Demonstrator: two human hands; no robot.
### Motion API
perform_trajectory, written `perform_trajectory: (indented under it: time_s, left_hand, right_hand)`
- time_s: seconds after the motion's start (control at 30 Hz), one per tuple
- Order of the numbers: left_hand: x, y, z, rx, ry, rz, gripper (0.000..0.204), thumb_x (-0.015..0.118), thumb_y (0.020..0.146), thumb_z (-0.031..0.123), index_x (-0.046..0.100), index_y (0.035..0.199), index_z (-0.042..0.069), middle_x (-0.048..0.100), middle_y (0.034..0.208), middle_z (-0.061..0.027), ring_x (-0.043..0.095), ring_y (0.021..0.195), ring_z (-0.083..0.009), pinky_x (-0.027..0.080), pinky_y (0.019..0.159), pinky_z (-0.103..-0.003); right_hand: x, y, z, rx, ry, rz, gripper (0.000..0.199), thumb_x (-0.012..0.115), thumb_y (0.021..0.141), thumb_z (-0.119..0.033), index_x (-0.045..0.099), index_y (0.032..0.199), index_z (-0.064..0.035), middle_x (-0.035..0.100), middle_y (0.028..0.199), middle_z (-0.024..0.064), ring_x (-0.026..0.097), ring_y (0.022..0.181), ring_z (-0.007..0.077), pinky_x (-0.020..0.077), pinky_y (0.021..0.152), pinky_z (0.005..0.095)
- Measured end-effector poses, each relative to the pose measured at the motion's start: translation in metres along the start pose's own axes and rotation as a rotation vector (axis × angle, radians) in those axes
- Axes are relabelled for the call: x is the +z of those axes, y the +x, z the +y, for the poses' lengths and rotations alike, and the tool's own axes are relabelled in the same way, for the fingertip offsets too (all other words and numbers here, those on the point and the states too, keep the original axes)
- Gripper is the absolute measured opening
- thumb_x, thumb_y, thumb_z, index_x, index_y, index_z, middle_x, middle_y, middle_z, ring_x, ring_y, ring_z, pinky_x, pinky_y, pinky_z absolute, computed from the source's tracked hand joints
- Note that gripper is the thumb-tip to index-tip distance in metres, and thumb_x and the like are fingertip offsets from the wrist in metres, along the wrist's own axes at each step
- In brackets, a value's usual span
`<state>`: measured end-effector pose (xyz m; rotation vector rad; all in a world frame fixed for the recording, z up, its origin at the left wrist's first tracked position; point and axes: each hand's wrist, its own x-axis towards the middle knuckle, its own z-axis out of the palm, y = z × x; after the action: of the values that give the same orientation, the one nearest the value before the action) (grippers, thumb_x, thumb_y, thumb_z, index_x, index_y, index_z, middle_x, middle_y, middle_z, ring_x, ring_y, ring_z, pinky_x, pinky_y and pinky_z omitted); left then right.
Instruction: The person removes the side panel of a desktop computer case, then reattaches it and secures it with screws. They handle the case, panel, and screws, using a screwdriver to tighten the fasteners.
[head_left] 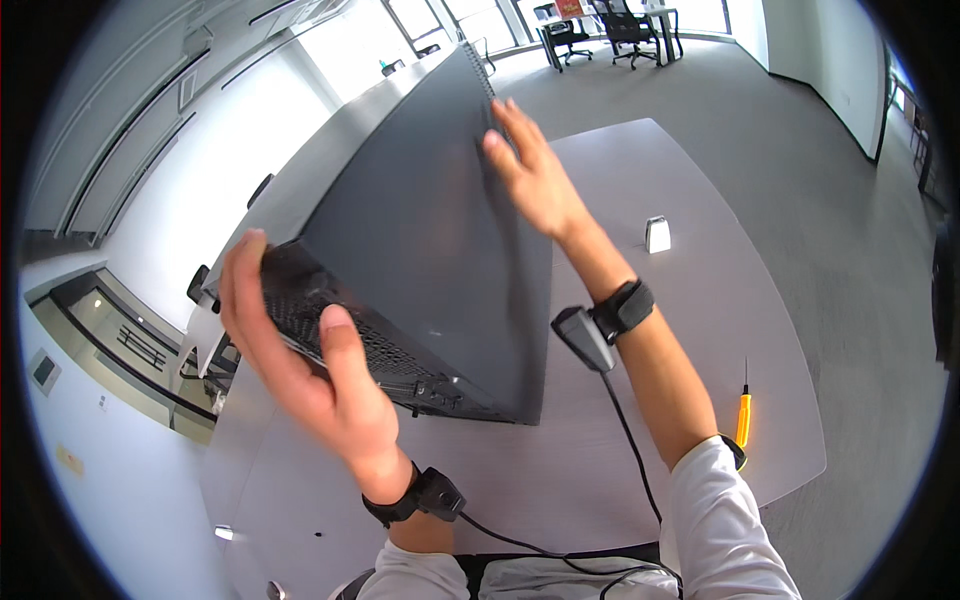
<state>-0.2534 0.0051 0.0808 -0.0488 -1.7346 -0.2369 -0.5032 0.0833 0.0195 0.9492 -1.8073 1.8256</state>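
A black computer case (410, 200) with a broad flat side panel stands tilted above the table in front of me. My left hand (310, 370) grips its near left corner, fingers round the outer edge and thumb on the perforated end face. Stretched out along the far right part of the panel, my right hand (535, 180) touches the case with its fingers extended, not wrapped round it. The case hides its own far side and whatever lies under it. Each wrist wears a black strap with a small cabled device.
A yellow-handled screwdriver (743, 420) lies by my right forearm on the pale table (700, 300). Beyond that forearm stands a small white object (657, 235). Cables (630, 430) run from both wrists towards my lap. Office chairs (628, 30) and a desk are far back.
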Motion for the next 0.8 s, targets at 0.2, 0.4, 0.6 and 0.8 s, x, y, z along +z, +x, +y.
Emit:
perform_trajectory:
  time_s: [0.2, 0.4, 0.6, 0.8]
  left_hand:
    - [-0.004, -0.001, -0.006, 0.091, -0.023, -0.026, 0.060, 0.061, 0.086, 0.017, 0.054, 0.142, -0.004, 0.051, 0.144, -0.0213, 0.048, 0.135, -0.0398, 0.036, 0.114, -0.050]
    - [-0.006, 0.008, -0.007, 0.118, -0.101, -0.016, 0.063, 0.059, 0.076, 0.012, 0.055, 0.137, -0.005, 0.051, 0.138, -0.0218, 0.049, 0.131, -0.0405, 0.040, 0.110, -0.051]
    - [-0.007, 0.003, -0.010, 0.165, -0.082, -0.019, 0.057, 0.064, 0.082, 0.008, 0.058, 0.137, 0.000, 0.055, 0.137, -0.0187, 0.051, 0.129, -0.0359, 0.036, 0.115, -0.044]
    - [-0.008, -0.009, -0.026, 0.244, -0.091, -0.045, 0.063, 0.066, 0.082, 0.004, 0.053, 0.144, 0.004, 0.047, 0.147, -0.0204, 0.046, 0.134, -0.0404, 0.036, 0.114, -0.048]
  right_hand:
    - [-0.013, 0.056, -0.039, 0.084, 0.423, -0.133, 0.072, 0.046, 0.108, -0.052, 0.036, 0.161, -0.0033, 0.043, 0.162, 0.0157, 0.036, 0.152, 0.0262, 0.0266, 0.123, 0.0353]
    - [-0.004, 0.052, -0.046, 0.032, 0.260, -0.109, 0.069, 0.051, 0.107, -0.045, 0.034, 0.160, -0.0030, 0.044, 0.160, 0.0192, 0.040, 0.150, 0.0300, 0.0329, 0.121, 0.0393]
    - [0.005, 0.038, -0.035, 0.012, 0.216, -0.101, 0.063, 0.051, 0.109, -0.040, 0.037, 0.158, -0.0017, 0.052, 0.151, 0.0251, 0.046, 0.144, 0.0290, 0.0352, 0.118, 0.0352]
    - [-0.012, -0.049, -0.035, 0.208, 0.240, -0.205, 0.062, 0.054, 0.108, -0.044, 0.040, 0.159, -0.0115, 0.051, 0.155, 0.0112, 0.045, 0.146, 0.0232, 0.0398, 0.115, 0.0404]
